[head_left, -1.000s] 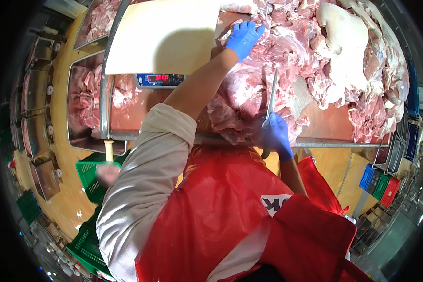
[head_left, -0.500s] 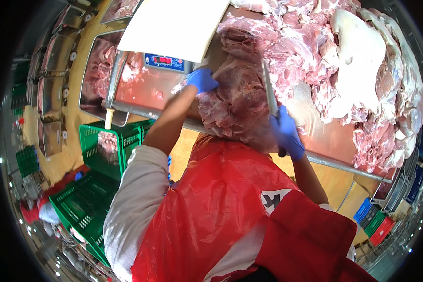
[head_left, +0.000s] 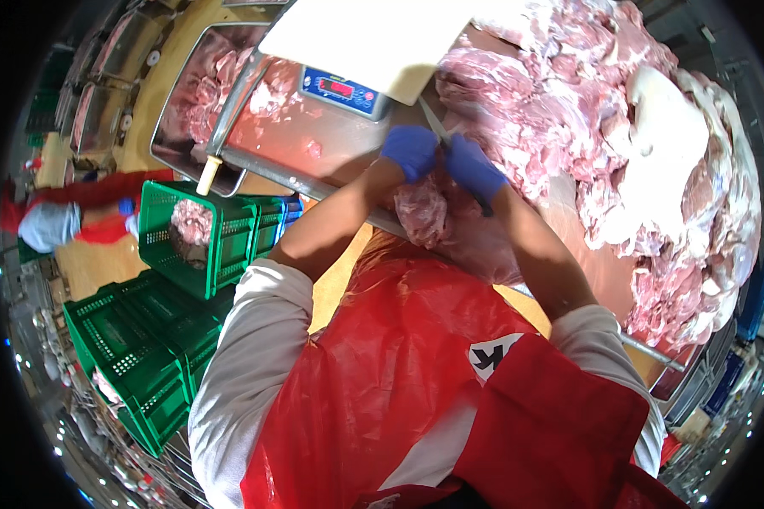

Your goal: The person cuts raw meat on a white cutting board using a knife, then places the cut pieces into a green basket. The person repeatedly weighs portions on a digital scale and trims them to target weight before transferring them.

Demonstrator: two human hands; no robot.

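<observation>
Both my hands wear blue gloves. My left hand grips the top of a pink slab of raw meat lying at the near edge of the steel table. My right hand is closed on a knife; its blade points up and left, between the two hands. A large heap of raw meat and white fat covers the table to the right.
A scale with a white platform and a red display stands beyond my hands. Steel trays of meat lie at upper left. Green plastic crates, one holding meat, are stacked at left. Another person in red is at far left.
The meat slab was drawn from the heap toward the table's near edge. My right hand with the knife came up next to my left hand on the meat. My view swung right.
</observation>
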